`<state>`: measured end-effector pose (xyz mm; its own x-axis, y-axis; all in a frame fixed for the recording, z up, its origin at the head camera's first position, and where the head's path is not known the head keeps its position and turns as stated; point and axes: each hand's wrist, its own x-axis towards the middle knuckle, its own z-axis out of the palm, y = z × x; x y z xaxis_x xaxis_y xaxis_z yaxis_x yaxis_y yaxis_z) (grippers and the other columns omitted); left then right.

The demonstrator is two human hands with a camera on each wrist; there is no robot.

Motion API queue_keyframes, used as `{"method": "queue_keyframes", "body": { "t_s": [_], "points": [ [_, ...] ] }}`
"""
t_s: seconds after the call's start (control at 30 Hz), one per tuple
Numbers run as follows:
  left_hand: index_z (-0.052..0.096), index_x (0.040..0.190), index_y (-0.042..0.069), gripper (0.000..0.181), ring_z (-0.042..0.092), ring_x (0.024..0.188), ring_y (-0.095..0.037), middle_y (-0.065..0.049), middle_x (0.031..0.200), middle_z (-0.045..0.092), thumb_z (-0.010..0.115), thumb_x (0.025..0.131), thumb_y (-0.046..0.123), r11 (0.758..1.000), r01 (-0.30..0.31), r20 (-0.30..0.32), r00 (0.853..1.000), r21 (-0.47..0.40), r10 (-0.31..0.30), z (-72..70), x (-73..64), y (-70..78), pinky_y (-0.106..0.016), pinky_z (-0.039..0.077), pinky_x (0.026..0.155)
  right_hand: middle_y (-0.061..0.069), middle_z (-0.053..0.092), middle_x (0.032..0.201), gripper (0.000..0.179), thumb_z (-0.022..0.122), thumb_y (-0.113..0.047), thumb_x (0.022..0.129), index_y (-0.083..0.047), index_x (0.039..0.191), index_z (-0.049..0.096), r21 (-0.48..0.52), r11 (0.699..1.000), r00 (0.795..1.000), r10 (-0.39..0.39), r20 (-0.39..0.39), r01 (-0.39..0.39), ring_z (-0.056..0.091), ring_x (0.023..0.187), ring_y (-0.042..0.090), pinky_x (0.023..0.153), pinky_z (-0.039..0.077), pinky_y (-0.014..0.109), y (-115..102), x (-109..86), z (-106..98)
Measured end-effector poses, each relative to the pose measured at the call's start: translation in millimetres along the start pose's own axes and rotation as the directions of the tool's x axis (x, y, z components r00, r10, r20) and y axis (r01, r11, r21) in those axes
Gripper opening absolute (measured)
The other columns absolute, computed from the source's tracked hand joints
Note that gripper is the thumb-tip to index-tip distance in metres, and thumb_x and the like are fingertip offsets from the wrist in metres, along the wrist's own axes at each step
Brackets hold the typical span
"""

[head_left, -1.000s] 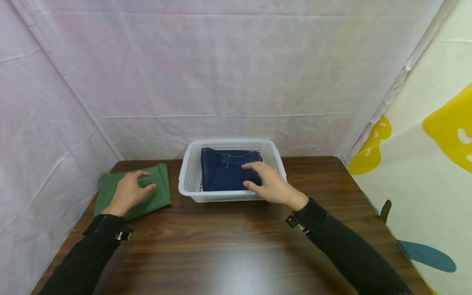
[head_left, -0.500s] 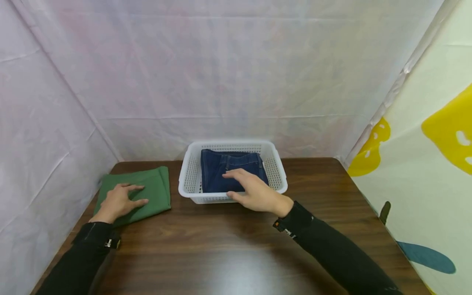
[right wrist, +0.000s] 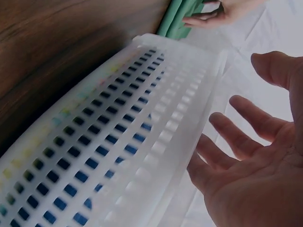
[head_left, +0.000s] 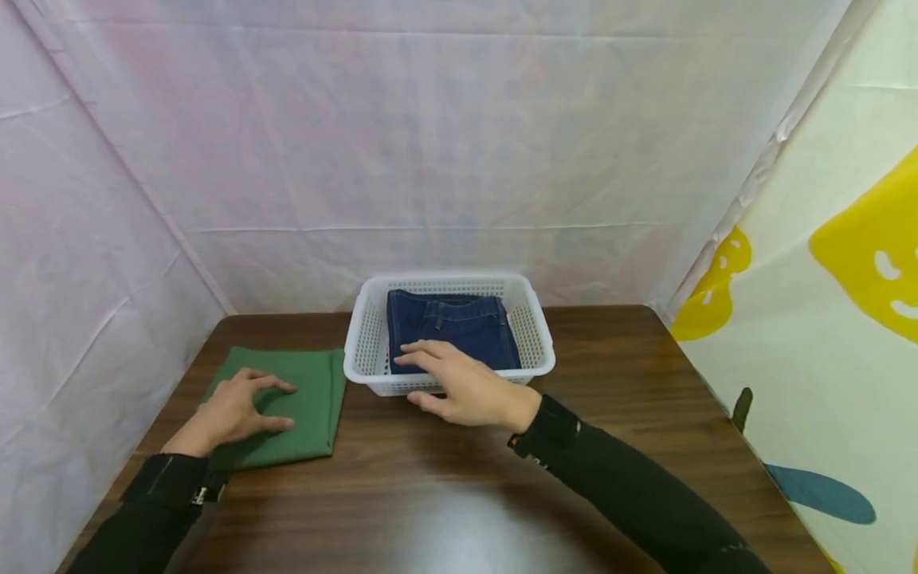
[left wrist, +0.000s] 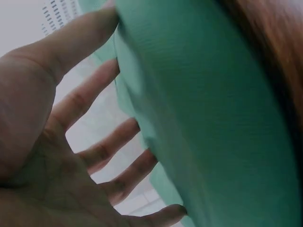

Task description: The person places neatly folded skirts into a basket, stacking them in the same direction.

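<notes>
Your left hand (head_left: 229, 410) lies over the folded green cloth (head_left: 308, 406), which rests on the table (head_left: 344, 510) to the left of the white plastic basket (head_left: 369, 343) and a little nearer to you than it. Thumb and fingers are spread wide, fingertips meeting the cloth without curling round it; the left wrist view shows no pinch. Your right hand (head_left: 469, 391) is likewise widely spread and holds nothing you can see; it is poised at the basket's near rim, fingers over the folded blue jeans (head_left: 466, 323) inside.

Expect the green cloth to be light, soft and limp, nothing fragile, with layers that may slide apart if you catch only the top one. The thick fold on the side toward the basket looks like the best place to take hold, with the opposite edge supported so the packet doesn't sag open. The jeans probably weigh more and feel stiffer, and the basket itself looks light and fairly rigid, best held by its rim.

Your left hand covers part of the cloth, so you can't count its layers or tell what garment it is. Whether its far corner touches the basket is unclear. Your right hand hides some of the basket's near wall and the jeans' front edge, and you can't tell whether its fingers touch the rim.
</notes>
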<state>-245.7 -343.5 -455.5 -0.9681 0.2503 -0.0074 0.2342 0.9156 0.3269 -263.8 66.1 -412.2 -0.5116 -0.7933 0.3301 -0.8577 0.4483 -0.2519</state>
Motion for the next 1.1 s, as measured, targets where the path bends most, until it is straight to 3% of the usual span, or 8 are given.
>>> {"method": "queue_keyframes", "body": {
  "t_s": [0.1, 0.3, 0.57, 0.73, 0.9, 1.0, 1.1],
  "points": [
    [0.068, 0.126, 0.025, 0.063, 0.035, 0.120, -0.065, -0.027, 0.140, 0.041, 0.085, 0.075, 0.056, 1.000, -0.023, 0.016, 1.000, -0.004, 0.023, 2.4, -4.0, 6.5, -0.085, 0.031, 0.080, 0.000, 0.032, 0.159, 0.055, 0.057, -0.039, 0.103, -0.016, 0.151, 0.043, -0.032, 0.998, 0.998, -0.059, 0.003, 0.059, 0.024, 0.147, 0.016, 0.118, 0.027, 0.034, -6, 3.9, 3],
    [0.069, 0.121, 0.032, 0.058, 0.037, 0.122, -0.061, -0.019, 0.139, 0.044, 0.087, 0.071, 0.055, 0.997, -0.062, 0.038, 0.997, -0.040, 0.063, 4.9, -12.9, 19.9, -0.092, 0.014, 0.082, 0.007, 0.037, 0.157, 0.053, 0.056, -0.037, 0.104, -0.012, 0.149, 0.045, -0.077, 0.980, 0.983, -0.183, 0.028, 0.184, 0.019, 0.149, 0.020, 0.121, 0.017, 0.036, -20, 9.8, 14],
    [0.069, 0.119, 0.035, 0.058, 0.041, 0.119, -0.058, -0.014, 0.136, 0.047, 0.089, 0.068, 0.056, 0.994, -0.106, 0.067, 0.992, -0.031, 0.108, 6.1, -21.6, 38.4, -0.093, 0.015, 0.079, 0.005, 0.040, 0.154, 0.049, 0.055, -0.036, 0.104, -0.014, 0.147, 0.047, -0.147, 0.938, 0.948, -0.299, 0.108, 0.313, 0.023, 0.148, 0.023, 0.122, 0.010, 0.038, -39, 14.5, 38],
    [0.068, 0.118, 0.041, 0.058, 0.044, 0.118, -0.052, -0.009, 0.134, 0.048, 0.088, 0.066, 0.060, 0.994, -0.111, 0.103, 0.988, -0.004, 0.111, 4.5, -25.6, 48.8, -0.092, 0.019, 0.079, 0.004, 0.035, 0.158, 0.052, 0.051, -0.040, 0.106, -0.013, 0.150, 0.044, -0.131, 0.935, 0.925, -0.292, 0.242, 0.330, 0.017, 0.150, 0.022, 0.121, 0.008, 0.030, -50, 13.8, 55],
    [0.067, 0.115, 0.045, 0.053, 0.045, 0.115, -0.044, -0.003, 0.131, 0.048, 0.087, 0.068, 0.059, 0.989, -0.147, 0.149, 0.977, -0.031, 0.150, 3.5, -30.1, 60.1, -0.088, 0.028, 0.079, 0.000, 0.024, 0.163, 0.060, 0.037, -0.051, 0.108, -0.018, 0.158, 0.032, -0.087, 0.961, 0.906, -0.216, 0.365, 0.264, 0.013, 0.151, 0.022, 0.121, 0.013, 0.033, -52, 13.2, 71],
    [0.068, 0.113, 0.044, 0.050, 0.044, 0.113, -0.040, -0.002, 0.129, 0.048, 0.088, 0.069, 0.056, 0.983, -0.169, 0.168, 0.969, -0.068, 0.179, 5.4, -32.6, 68.8, -0.076, 0.041, 0.079, -0.004, 0.025, 0.163, 0.062, 0.031, -0.057, 0.107, -0.023, 0.160, 0.028, -0.079, 0.973, 0.896, -0.167, 0.412, 0.217, 0.014, 0.150, 0.019, 0.121, 0.018, 0.037, -50, 9.8, 76],
    [0.068, 0.115, 0.043, 0.050, 0.043, 0.111, -0.036, -0.001, 0.128, 0.047, 0.088, 0.070, 0.054, 0.976, -0.192, 0.180, 0.962, -0.101, 0.207, 6.9, -33.7, 76.5, -0.062, 0.047, 0.081, -0.008, 0.031, 0.159, 0.062, 0.029, -0.058, 0.107, -0.025, 0.159, 0.031, -0.089, 0.977, 0.899, -0.142, 0.415, 0.196, 0.021, 0.148, 0.016, 0.119, 0.024, 0.038, -45, 4.6, 77]
  ]
}}
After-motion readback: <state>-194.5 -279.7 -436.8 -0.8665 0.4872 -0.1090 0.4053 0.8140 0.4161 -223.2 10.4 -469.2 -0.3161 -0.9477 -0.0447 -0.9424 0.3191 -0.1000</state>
